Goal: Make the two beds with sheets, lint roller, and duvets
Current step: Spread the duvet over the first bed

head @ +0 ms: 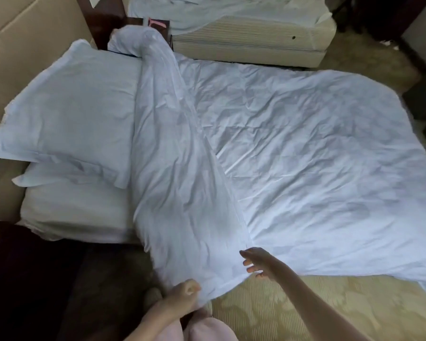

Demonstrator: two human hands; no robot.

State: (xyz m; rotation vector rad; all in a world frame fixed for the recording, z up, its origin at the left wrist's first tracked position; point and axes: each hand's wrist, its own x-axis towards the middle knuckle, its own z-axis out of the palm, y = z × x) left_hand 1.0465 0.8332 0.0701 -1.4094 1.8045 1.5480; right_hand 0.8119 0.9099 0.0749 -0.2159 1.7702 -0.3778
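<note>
the white duvet [305,148] is spread over the near bed, filling the centre and right of the frame. its head end is turned back in a thick band [172,156] that runs from the upper centre to the bottom centre. the near corner of that band is gripped by the left hand [182,295], fingers curled tight round the cloth. the right hand [257,263] is held just right of it at the duvet's edge, fingers spread and loose, nothing held; whether the fingertips touch the cloth cannot be told. two pillows [67,104] are stacked at the left. bare patterned mattress [293,311] is shown at the lower right, so the duvet is judged to sit short on this side.

the step in hand is taken to be squaring the fold. it would be done well if the edge were taken by the right hand too, the band drawn taut between both hands, and the hem laid parallel to the pillows. the bunched far end at the upper centre would then need flattening. the second bed [244,43], at the top, is covered only by a loose sheet [207,11].
</note>
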